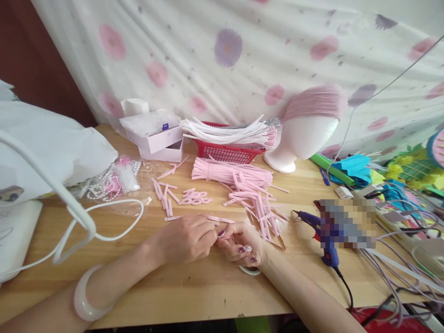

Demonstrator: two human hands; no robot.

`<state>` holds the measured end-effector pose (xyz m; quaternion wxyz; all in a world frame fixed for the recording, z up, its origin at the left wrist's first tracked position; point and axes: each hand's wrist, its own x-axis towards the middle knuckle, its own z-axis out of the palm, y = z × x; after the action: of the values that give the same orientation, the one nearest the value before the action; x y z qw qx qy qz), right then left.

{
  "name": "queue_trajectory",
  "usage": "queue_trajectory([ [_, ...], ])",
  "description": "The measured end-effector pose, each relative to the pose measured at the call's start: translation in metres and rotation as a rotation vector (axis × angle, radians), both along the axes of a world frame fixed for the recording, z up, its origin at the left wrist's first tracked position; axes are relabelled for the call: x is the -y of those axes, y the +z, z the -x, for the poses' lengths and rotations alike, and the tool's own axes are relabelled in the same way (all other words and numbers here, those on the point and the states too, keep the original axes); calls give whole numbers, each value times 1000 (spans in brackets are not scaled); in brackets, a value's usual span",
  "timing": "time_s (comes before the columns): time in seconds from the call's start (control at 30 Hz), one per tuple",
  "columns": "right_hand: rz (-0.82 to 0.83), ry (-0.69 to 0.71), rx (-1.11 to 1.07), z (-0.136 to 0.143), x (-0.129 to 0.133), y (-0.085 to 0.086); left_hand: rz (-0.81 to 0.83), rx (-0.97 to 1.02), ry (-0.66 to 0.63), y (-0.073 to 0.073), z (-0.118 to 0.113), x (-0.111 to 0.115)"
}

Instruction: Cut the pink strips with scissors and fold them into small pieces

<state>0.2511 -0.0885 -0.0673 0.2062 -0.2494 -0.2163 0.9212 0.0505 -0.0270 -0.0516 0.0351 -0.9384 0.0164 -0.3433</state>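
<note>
My left hand (189, 238) is closed, knuckles up, with its fingertips meeting those of my right hand (241, 245) over the table's middle. My right hand is curled palm up in a pinch. Whatever sits between the fingers is too small and hidden to make out. Just beyond them lies a pink measuring tape (218, 218), partly covered. Farther back are small pink pipe-cleaner loops (196, 199) and short straight pieces (164, 196). Bent pink pipe cleaners (258, 208) lie beyond my right hand, beside a thick bundle (225, 172). Under my right wrist a round ring edge (250, 271) shows.
A blue glue gun (314, 223) and tangled cables lie at right. Behind stand a red basket (225, 152) of pipe cleaners, a foam head (305, 138) and white boxes (154, 138). Bagged beads (113, 182) and a white cable (120, 237) are at left.
</note>
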Motion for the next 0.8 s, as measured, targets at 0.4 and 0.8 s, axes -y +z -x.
queue_trajectory([
  [0.4,-33,-83,23,6,4,3,283,-9,-72,4,0,6],
  [0.8,20,-40,-89,7,5,-1,-1,-41,-88,5,3,1],
])
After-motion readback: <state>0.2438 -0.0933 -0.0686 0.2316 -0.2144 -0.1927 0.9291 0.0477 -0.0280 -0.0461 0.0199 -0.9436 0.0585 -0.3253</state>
